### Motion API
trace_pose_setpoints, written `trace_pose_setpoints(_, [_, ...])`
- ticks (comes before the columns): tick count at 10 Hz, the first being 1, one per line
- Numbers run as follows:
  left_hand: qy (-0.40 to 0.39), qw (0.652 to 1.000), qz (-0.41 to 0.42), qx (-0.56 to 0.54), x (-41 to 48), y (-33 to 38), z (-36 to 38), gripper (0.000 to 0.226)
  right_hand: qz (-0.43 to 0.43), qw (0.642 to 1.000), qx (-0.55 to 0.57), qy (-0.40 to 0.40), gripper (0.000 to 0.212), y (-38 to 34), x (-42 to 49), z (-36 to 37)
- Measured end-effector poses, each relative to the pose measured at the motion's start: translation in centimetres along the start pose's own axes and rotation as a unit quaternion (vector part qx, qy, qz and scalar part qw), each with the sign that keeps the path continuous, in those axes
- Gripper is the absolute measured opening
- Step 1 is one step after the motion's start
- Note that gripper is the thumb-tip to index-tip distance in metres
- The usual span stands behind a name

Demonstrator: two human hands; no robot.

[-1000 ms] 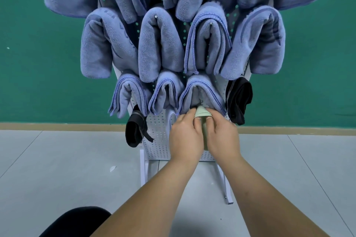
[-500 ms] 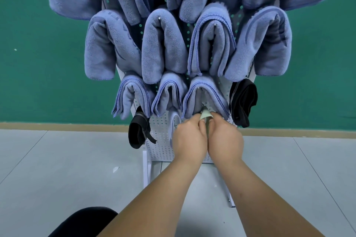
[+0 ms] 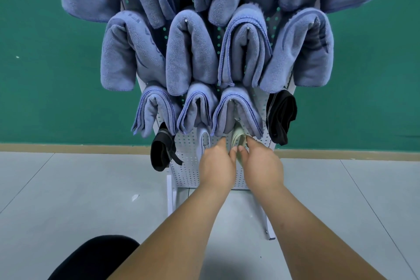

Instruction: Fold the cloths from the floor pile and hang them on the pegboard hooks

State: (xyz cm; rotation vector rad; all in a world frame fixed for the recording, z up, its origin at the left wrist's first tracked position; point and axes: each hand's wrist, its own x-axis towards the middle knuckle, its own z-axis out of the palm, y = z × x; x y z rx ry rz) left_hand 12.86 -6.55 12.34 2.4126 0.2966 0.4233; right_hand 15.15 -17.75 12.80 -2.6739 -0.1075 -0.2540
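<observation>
- Since the earlier frame both hands have slid lower on the pale green cloth [image 3: 239, 137], whose top now shows hanging from under a blue towel [image 3: 241, 109] on the pegboard [image 3: 193, 161]
- Far left, a black cloth [image 3: 161, 153] hangs at the board's edge, well apart from the work
- Left hand [image 3: 218, 165]: its grip looks loosened, with the forefinger straight beside the cloth and the thumb tip touching its left edge
- The pale green cloth hangs with its long axis vertical, just ahead of and between the two hands; its hook is hidden
- Right hand [image 3: 261, 163]: thumb and forefinger pinch the cloth's right fold, so this hand seems better placed to settle the drape
- Far right hangs a second black cloth [image 3: 281, 116]
</observation>
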Motion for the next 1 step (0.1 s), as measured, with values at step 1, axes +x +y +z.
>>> trace_pose_setpoints(1, [-0.018, 1.000, -0.001, 0.018, -0.85, 0.17, -0.99, 0.044, 0.004, 1.000, 0.001, -0.022, 0.043, 0.47, -1.08, -0.50])
